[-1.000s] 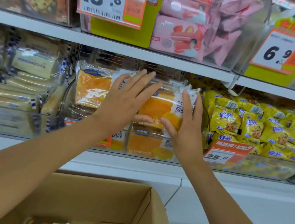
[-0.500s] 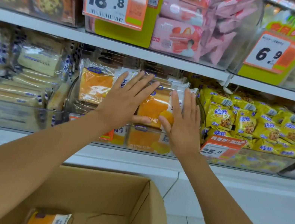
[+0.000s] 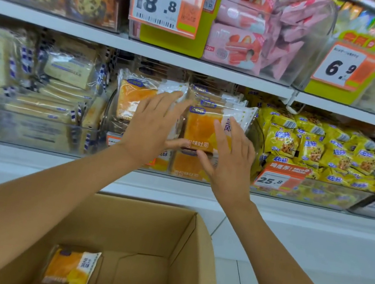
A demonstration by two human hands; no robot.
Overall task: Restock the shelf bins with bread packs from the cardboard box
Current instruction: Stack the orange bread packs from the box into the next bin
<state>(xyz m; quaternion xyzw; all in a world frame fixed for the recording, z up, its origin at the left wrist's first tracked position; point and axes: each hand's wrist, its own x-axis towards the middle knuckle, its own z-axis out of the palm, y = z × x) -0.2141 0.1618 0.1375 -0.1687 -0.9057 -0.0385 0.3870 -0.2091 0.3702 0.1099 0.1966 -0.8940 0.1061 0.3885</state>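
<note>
Two bare hands lie flat against stock in a clear plastic shelf bin (image 3: 177, 167). The left hand (image 3: 155, 127) has straight, slightly spread fingers. Its palm covers the seam between two upright rows of orange-and-white plastic-wrapped bread packs (image 3: 130, 100), and its thumb reaches rightward under the front pack of the right row (image 3: 200, 129). The right hand (image 3: 232, 161) rests straight fingers on that pack's face, thumb below its lower edge. The thumb tips are near each other but apart, and neither hand curls around anything. Below, an open brown cardboard box (image 3: 141, 228) holds a single bread pack (image 3: 71, 268) lying flat on its floor, at the left.
</note>
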